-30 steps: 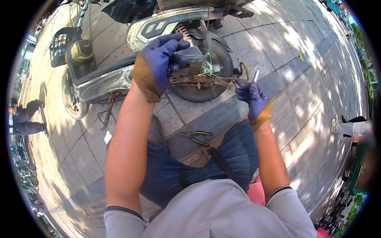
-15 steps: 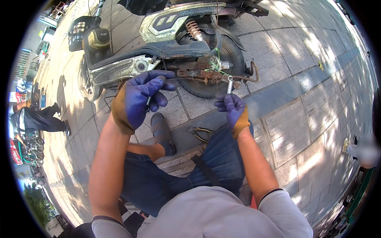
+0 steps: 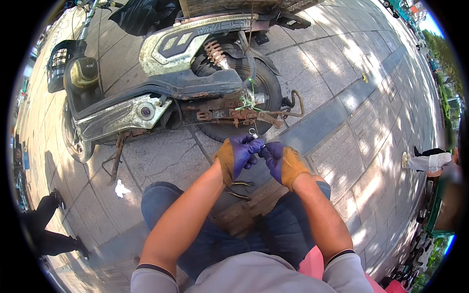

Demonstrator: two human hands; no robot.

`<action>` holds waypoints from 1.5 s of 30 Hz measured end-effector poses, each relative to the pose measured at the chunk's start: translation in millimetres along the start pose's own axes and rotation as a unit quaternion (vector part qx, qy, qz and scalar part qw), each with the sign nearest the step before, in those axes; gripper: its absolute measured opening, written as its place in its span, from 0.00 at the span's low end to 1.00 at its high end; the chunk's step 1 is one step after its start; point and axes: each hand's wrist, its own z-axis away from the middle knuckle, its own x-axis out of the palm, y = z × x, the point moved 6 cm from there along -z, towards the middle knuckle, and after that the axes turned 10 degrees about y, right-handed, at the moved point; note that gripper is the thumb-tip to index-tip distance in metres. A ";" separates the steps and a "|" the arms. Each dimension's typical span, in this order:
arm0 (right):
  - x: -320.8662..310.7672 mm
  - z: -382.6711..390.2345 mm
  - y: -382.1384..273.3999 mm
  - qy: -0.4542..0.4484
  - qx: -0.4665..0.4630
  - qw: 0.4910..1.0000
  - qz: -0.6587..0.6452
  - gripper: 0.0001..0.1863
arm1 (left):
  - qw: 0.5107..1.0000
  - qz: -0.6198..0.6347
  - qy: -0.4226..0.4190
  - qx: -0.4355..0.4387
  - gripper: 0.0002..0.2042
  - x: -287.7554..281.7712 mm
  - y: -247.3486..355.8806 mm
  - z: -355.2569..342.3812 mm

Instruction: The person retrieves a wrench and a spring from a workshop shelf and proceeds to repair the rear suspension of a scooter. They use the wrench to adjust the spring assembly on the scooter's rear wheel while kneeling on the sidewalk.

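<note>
Both hands wear purple-and-tan work gloves and meet in front of the scooter's rear wheel (image 3: 271,93). A shiny metal spring (image 3: 253,133) pokes up from the closed fingers of my left hand (image 3: 235,157), its ring-shaped end showing. Against those fingertips, my right hand (image 3: 281,163) is closed in a pinch. Something small and dark lies between the fingertips, but the fingers mostly hide it. Beyond the hands are the scooter's rusty rear linkage (image 3: 227,115) and a bent metal lever (image 3: 295,105), with green ties (image 3: 248,102) around the linkage.
Below my left hand, pliers (image 3: 238,196) lie on the paving. The weathered scooter (image 3: 171,49) stands across the front, its kickstand (image 3: 117,158) down. White crumpled paper (image 3: 121,188) lies at left. People stand at both edges, one in dark trousers (image 3: 46,224).
My hands, apart before with a dark spring in the left and a shiny one in the right, have come together. The shiny spring now shows at the left fingers. The view has shifted.
</note>
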 end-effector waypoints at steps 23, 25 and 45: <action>-97.7 -83.6 25.8 0.003 0.269 0.947 0.179 0.24 | 0.999 0.022 -0.039 -0.002 0.10 -14.4 13.9 -85.8; -97.8 -94.9 43.0 0.031 0.284 0.940 0.189 0.24 | 1.000 0.022 -0.009 0.015 0.10 -26.5 19.4 -93.0; -59.3 -160.9 168.1 0.005 0.221 0.975 0.028 0.23 | 0.983 -0.091 0.138 0.081 0.10 30.2 18.1 -92.0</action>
